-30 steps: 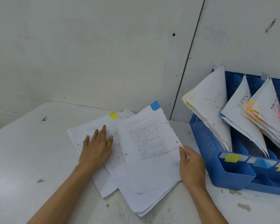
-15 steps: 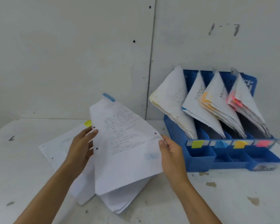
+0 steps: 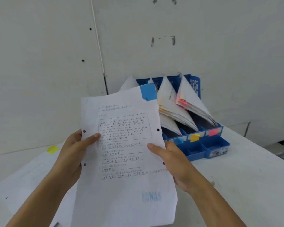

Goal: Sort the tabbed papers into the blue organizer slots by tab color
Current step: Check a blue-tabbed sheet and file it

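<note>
I hold a white sheet of paper (image 3: 125,161) with a blue tab (image 3: 148,92) at its top right corner upright in front of me. My left hand (image 3: 72,153) pinches its left edge and my right hand (image 3: 172,159) pinches its right edge. Behind it stands the blue organizer (image 3: 208,145), its slots holding leaning papers with orange and pink tabs. Blue, yellow and pink labels mark the slot fronts; the leftmost slots are hidden by the sheet. A pile of papers (image 3: 23,177) with a yellow tab (image 3: 52,149) lies on the table at left.
The white table (image 3: 252,177) meets a grey wall (image 3: 203,46) right behind the organizer. The organizer's front has small open trays (image 3: 215,143). The table's right edge runs past the organizer at far right.
The blue-tabbed sheet has been lifted off the pile and raised upright before the organizer. My left hand left the pile and took the sheet's left edge. The view swung right.
</note>
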